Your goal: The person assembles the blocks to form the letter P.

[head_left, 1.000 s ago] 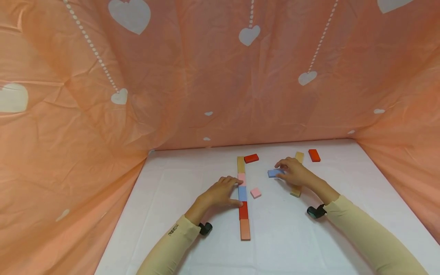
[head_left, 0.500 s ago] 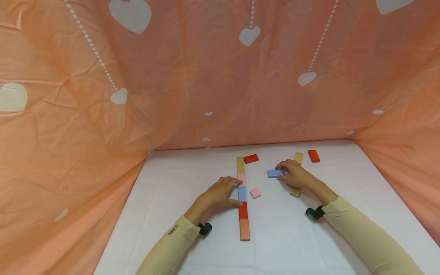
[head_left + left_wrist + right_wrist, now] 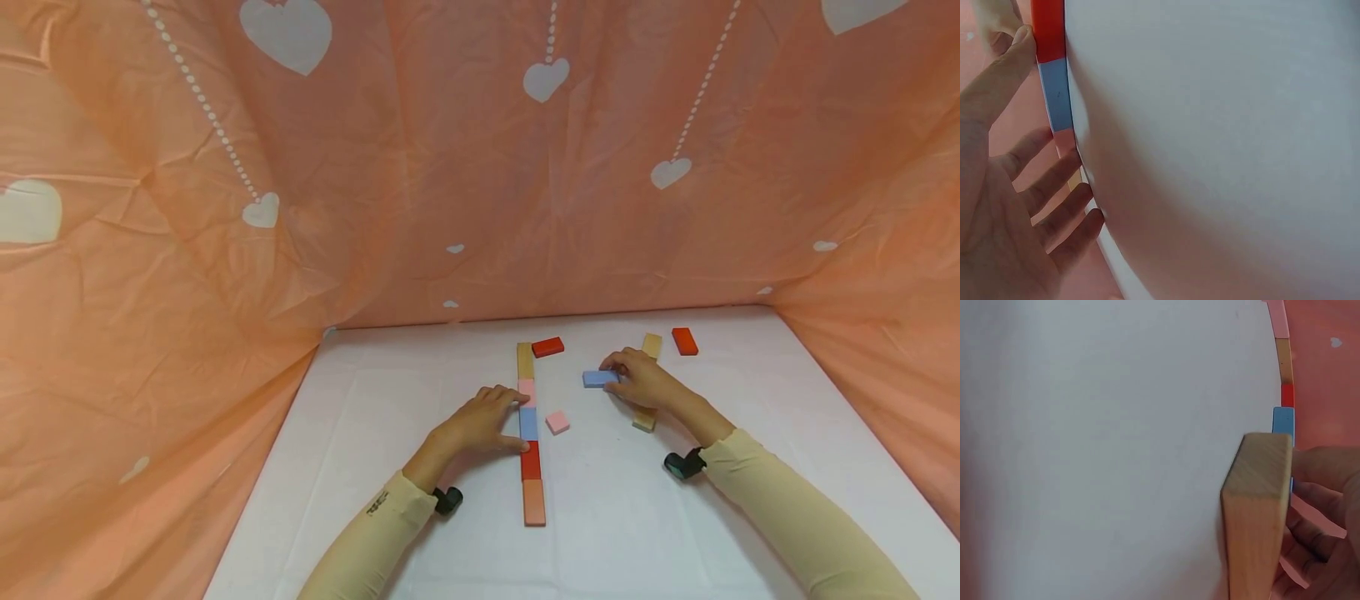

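Note:
In the head view, a straight row of flat blocks runs away from me: orange (image 3: 534,502), red (image 3: 531,465), blue (image 3: 528,423), pink (image 3: 527,387) and natural wood (image 3: 525,361). My left hand (image 3: 476,421) lies along its left side, thumb at the red block and a fingertip on the pink one. The left wrist view shows those fingers spread. Right of the row, my right hand (image 3: 641,379) pinches the right end of a separate blue block (image 3: 596,379), which lies close over the table. Its thumb and fingers are partly hidden in the right wrist view by a wooden block (image 3: 1254,531).
A small pink block (image 3: 557,422) lies right of the row. One red block (image 3: 548,347) sits by the row's far end, another red block (image 3: 685,341) at the back right. Natural wood (image 3: 652,343) shows from under my right hand. A heart-patterned curtain (image 3: 480,167) encloses the white table (image 3: 375,367).
Almost nothing differs: my right wrist has shifted very slightly to the left, while the left hand and the blocks keep their places.

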A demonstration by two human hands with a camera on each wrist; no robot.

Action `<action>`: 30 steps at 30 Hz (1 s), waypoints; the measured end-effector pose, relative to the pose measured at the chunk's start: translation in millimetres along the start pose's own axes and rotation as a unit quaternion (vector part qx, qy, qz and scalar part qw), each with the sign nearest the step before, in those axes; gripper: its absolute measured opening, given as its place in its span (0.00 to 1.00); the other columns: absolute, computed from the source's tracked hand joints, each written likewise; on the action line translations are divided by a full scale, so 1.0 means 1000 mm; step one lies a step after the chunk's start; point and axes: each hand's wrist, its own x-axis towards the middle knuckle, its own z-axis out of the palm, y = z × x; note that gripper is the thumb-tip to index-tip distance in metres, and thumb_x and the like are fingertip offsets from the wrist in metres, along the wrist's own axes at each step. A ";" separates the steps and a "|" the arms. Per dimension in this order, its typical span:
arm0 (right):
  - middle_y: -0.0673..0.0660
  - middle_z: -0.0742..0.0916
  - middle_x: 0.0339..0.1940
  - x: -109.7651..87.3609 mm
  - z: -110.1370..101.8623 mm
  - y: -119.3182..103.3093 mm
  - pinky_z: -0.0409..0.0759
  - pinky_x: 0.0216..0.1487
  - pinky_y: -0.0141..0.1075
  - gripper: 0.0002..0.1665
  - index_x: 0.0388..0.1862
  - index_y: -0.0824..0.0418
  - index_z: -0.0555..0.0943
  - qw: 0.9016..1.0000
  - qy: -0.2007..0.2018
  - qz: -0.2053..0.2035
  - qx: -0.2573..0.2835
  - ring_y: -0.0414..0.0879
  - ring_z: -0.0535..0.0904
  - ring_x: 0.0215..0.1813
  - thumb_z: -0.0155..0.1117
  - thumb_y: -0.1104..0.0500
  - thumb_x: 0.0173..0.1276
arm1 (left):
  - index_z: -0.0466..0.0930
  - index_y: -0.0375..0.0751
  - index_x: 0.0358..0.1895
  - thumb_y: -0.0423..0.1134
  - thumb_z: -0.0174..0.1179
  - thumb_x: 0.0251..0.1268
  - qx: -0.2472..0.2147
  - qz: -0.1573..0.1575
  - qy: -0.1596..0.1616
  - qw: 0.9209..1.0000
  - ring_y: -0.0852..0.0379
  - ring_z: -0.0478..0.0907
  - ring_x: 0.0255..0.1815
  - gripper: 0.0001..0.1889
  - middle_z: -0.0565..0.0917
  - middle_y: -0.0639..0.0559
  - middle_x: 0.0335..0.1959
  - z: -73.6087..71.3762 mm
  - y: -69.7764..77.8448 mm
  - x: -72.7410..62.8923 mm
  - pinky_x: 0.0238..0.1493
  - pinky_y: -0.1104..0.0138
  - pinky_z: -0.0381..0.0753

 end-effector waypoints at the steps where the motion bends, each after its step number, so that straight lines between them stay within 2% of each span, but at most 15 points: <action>1: 0.62 0.83 0.51 0.001 0.000 0.000 0.79 0.66 0.61 0.18 0.59 0.64 0.83 1.000 0.000 0.000 0.003 0.60 0.77 0.56 0.72 0.61 0.74 | 0.69 0.49 0.79 0.59 0.75 0.65 0.000 0.000 0.000 1.000 0.45 0.68 0.75 0.43 0.73 0.46 0.75 0.000 0.000 0.000 0.78 0.51 0.71; 6: 0.61 0.83 0.49 0.005 -0.001 0.000 0.81 0.62 0.55 0.18 0.59 0.65 0.83 1.000 0.008 -0.005 0.012 0.57 0.77 0.52 0.73 0.61 0.74 | 0.69 0.49 0.79 0.59 0.76 0.65 -0.002 -0.001 0.001 1.000 0.45 0.68 0.75 0.43 0.73 0.46 0.75 -0.001 0.002 -0.001 0.78 0.51 0.70; 10: 0.61 0.83 0.45 0.009 -0.003 0.000 0.80 0.55 0.48 0.17 0.57 0.68 0.83 0.999 0.024 -0.026 0.019 0.54 0.77 0.48 0.74 0.63 0.72 | 0.69 0.49 0.79 0.59 0.75 0.65 -0.002 0.000 0.003 1.000 0.45 0.68 0.75 0.43 0.73 0.46 0.75 -0.002 0.002 -0.001 0.78 0.51 0.71; 15: 0.61 0.84 0.44 0.015 -0.002 0.001 0.80 0.54 0.50 0.16 0.55 0.68 0.84 0.998 0.044 -0.049 0.019 0.55 0.78 0.47 0.75 0.65 0.71 | 0.69 0.50 0.79 0.59 0.75 0.65 -0.001 0.000 0.002 1.000 0.46 0.68 0.75 0.43 0.73 0.47 0.75 0.000 0.001 -0.001 0.78 0.51 0.71; 21: 0.64 0.84 0.49 0.021 -0.002 -0.004 0.81 0.63 0.57 0.17 0.57 0.67 0.83 0.998 0.051 -0.035 0.033 0.59 0.79 0.53 0.73 0.64 0.73 | 0.69 0.50 0.79 0.59 0.75 0.65 -0.001 -0.002 0.001 1.000 0.45 0.68 0.75 0.43 0.73 0.47 0.75 0.000 0.000 -0.001 0.78 0.51 0.71; 30: 0.63 0.82 0.50 0.034 0.000 -0.010 0.79 0.61 0.52 0.18 0.60 0.66 0.82 0.997 0.051 0.010 0.051 0.57 0.78 0.53 0.72 0.62 0.75 | 0.69 0.50 0.79 0.59 0.75 0.65 -0.004 -0.003 0.000 1.000 0.46 0.68 0.75 0.43 0.73 0.47 0.75 0.000 0.000 -0.001 0.77 0.51 0.72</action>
